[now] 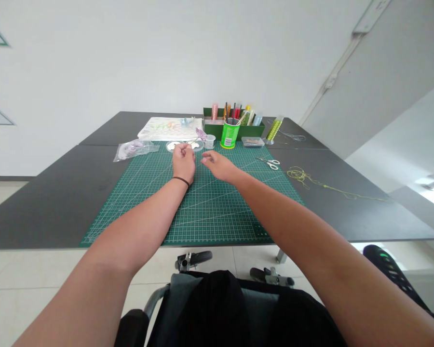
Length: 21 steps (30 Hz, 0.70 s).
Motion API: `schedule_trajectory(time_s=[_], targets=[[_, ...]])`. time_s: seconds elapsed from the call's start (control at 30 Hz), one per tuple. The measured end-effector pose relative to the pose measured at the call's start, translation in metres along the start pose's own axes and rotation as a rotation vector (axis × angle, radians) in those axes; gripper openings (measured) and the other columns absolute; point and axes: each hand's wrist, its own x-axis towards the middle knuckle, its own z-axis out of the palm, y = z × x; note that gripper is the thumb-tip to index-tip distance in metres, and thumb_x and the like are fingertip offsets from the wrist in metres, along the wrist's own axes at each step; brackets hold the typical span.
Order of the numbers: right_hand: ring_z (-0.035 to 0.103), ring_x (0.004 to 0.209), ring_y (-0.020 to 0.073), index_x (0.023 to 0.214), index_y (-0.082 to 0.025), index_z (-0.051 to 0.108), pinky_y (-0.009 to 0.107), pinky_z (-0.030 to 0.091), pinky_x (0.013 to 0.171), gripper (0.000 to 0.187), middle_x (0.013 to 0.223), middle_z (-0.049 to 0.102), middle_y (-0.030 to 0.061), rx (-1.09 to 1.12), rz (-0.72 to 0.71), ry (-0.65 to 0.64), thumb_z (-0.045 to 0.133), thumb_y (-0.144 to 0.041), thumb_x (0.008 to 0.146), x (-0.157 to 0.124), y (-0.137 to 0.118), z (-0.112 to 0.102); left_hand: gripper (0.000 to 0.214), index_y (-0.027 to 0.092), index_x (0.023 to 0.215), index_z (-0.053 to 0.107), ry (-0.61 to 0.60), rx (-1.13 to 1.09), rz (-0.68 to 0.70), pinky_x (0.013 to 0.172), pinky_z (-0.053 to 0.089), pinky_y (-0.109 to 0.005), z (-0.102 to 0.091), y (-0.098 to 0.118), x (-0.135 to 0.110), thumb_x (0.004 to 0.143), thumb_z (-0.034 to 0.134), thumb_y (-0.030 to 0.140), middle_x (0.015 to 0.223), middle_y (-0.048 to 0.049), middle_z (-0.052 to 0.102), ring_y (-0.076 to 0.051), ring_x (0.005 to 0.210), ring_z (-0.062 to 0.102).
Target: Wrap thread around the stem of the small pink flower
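Observation:
My left hand (184, 163) is closed above the green cutting mat (217, 212), its fingers pinched together. A purple flower (201, 134) on a thin stem rises from its fingertips. To the right, my right hand (219, 165) hovers with loosely bent fingers; a small gap shows between thumb and forefinger, and I see nothing held there. Just beyond my hands lie shallow round dishes (171, 146) with pale contents, partly covered by the left hand. Small stacked clear cups (210, 140) stand behind the right hand.
A green can (230, 135) of tools stands before a green box (213, 129) of thread spools. White scissors (271, 164) and tangled yellow-green thread (300, 175) lie right, below a thread spool (275, 128). A plastic bag (133, 150) and a white sheet (159, 129) lie left.

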Motion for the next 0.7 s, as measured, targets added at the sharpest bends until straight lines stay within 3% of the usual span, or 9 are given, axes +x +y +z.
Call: schedule_trajectory(time_s=[0.1,0.27,0.43,0.7], targets=[[0.061,0.08,0.0167,0.108,-0.017,0.056,0.031,0.047,0.074,0.022,0.091,0.069,0.0055,-0.022,0.04,0.027,0.042,-0.026,0.093,0.004,-0.001,0.007,0.012,0.019,0.08,0.046,-0.018,-0.003,0.007,0.044,0.028,-0.019,0.0,-0.002,0.001,0.089,0.05,0.013,0.055,0.0074,0.046,-0.006,0.042,0.038],[0.056,0.075,0.0168,0.091,-0.02,0.058,0.029,0.042,0.069,0.015,0.085,0.066,0.0036,-0.197,-0.047,0.072,0.046,-0.028,0.09,0.0,0.003,0.0,0.013,0.02,0.08,0.046,-0.021,-0.024,0.006,0.043,0.027,-0.019,0.0,-0.004,0.002,0.089,0.049,0.012,0.054,0.0076,0.045,-0.006,0.041,0.038],[0.056,0.073,0.0174,0.093,-0.021,0.061,0.029,0.04,0.068,0.018,0.084,0.067,0.0038,-0.341,-0.071,0.032,0.046,-0.031,0.09,-0.013,0.013,-0.015,0.012,0.019,0.08,0.046,-0.005,-0.015,-0.004,0.044,0.027,-0.019,-0.001,-0.005,0.003,0.09,0.051,0.014,0.055,0.0079,0.045,-0.006,0.042,0.038],[0.055,0.067,0.017,0.1,-0.024,0.064,0.027,0.038,0.063,0.027,0.074,0.065,0.0022,-0.462,0.007,-0.03,0.043,-0.039,0.092,-0.034,0.038,-0.051,0.011,0.019,0.081,0.046,0.012,-0.006,-0.011,0.045,0.028,-0.02,-0.002,-0.006,0.003,0.09,0.048,0.014,0.056,0.007,0.046,-0.007,0.044,0.039]])
